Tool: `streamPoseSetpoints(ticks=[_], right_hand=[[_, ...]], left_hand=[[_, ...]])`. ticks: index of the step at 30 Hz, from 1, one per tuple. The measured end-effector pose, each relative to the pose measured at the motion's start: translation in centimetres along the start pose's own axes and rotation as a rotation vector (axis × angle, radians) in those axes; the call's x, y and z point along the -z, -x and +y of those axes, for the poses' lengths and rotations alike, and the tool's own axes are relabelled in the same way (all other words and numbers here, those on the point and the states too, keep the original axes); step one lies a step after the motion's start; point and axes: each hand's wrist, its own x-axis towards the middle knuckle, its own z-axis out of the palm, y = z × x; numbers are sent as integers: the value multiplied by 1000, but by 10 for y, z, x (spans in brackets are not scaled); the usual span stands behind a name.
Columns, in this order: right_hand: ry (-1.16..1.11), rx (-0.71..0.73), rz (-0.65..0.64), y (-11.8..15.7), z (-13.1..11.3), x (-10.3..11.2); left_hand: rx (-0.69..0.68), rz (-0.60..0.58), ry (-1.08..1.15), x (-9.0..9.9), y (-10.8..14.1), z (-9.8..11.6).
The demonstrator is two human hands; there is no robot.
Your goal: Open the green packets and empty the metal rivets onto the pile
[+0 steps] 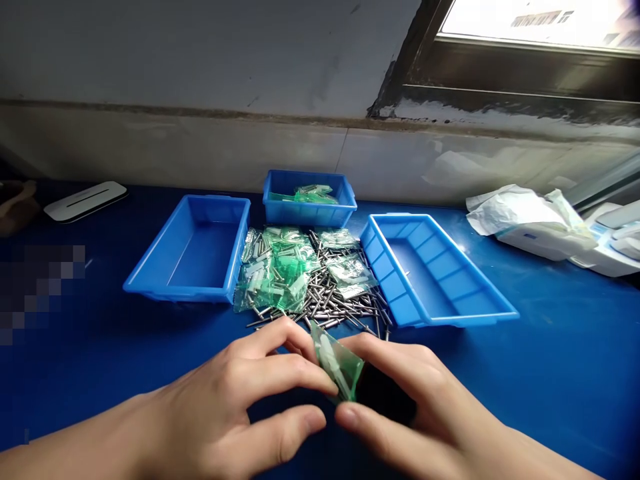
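Note:
A small green plastic bag [339, 363] with white pieces inside is held up between my two hands, tilted. My left hand [235, 393] has its fingertips against the bag's left side, its thumb a little apart below. My right hand [415, 393] closes on the right side, thumb at the bottom corner and index finger near the top. Just beyond my hands lies a pile of loose metal screws [333, 300]. Clear bags [347, 273] and green bags [285, 267] with small white parts and screws lie over the pile.
Blue bins flank the pile: a left bin [230, 293], a right bin [475, 317], and a back bin [310, 215] with green bags in it. A white flat device [85, 202] lies far left. White plastic wrapping [515, 210] covers equipment at right. A wall stands behind.

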Motion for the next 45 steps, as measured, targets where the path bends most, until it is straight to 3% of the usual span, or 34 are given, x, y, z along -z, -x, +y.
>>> streamPoseSetpoints(ticks=[7, 11, 15, 19, 25, 30, 33, 37, 39, 42, 45], right_hand=[[83, 78, 8, 4, -2, 5], [61, 125, 27, 4, 2, 6], [55, 70, 32, 1, 12, 4], [173, 41, 196, 2, 18, 2], [34, 49, -6, 5, 4, 0], [71, 106, 101, 9, 5, -2], [48, 106, 54, 8, 6, 0], [-32, 99, 2, 1, 8, 3], [-30, 84, -12, -2, 12, 3], [28, 67, 40, -1, 19, 2], [149, 86, 134, 2, 20, 3]], left_hand=[[282, 88, 202, -7, -2, -7], [196, 12, 30, -5, -3, -5], [156, 38, -29, 0, -3, 0], [94, 30, -39, 2, -3, 3], [-41, 39, -31, 0, 0, -1], [-78, 21, -117, -2, 4, -4], [-51, 59, -78, -5, 3, -7], [145, 232, 100, -8, -1, -10], [208, 204, 116, -7, -3, -10], [187, 122, 63, -4, -4, -10], [183, 155, 59, -2, -2, -9]])
